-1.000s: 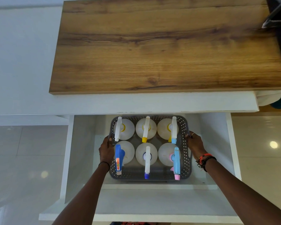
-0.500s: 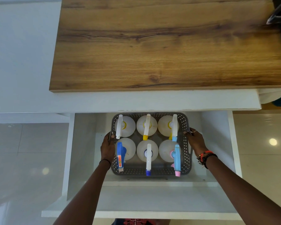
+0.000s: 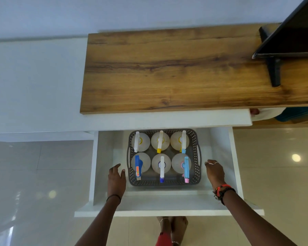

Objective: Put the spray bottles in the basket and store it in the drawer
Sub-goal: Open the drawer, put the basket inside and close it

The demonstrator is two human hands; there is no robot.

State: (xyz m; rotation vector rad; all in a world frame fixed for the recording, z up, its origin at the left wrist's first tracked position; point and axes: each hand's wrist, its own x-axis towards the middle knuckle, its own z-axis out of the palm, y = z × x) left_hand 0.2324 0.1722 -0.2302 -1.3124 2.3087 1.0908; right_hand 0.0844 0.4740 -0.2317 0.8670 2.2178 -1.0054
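A grey perforated basket (image 3: pixel 196 172) rests on the floor of the open white drawer (image 3: pixel 167 205). Several translucent spray bottles (image 3: pixel 161 168) stand upright in it in two rows, with white, yellow, blue and pink triggers. My left hand (image 3: pixel 116 178) hovers just left of the basket, fingers spread, touching nothing. On the other side my right hand (image 3: pixel 214 172) is held apart from the basket's handle, fingers spread and empty.
A wooden counter top (image 3: pixel 167 71) overhangs the drawer's back. A black monitor on a stand (image 3: pixel 288 41) sits at its right end. Glossy floor tiles (image 3: pixel 34 174) lie on both sides, and my feet (image 3: pixel 172 226) stand below the drawer front.
Both hands have let go of the basket's handles and drawn back outward. The basket now sits on the drawer floor. The camera has pulled back and up.
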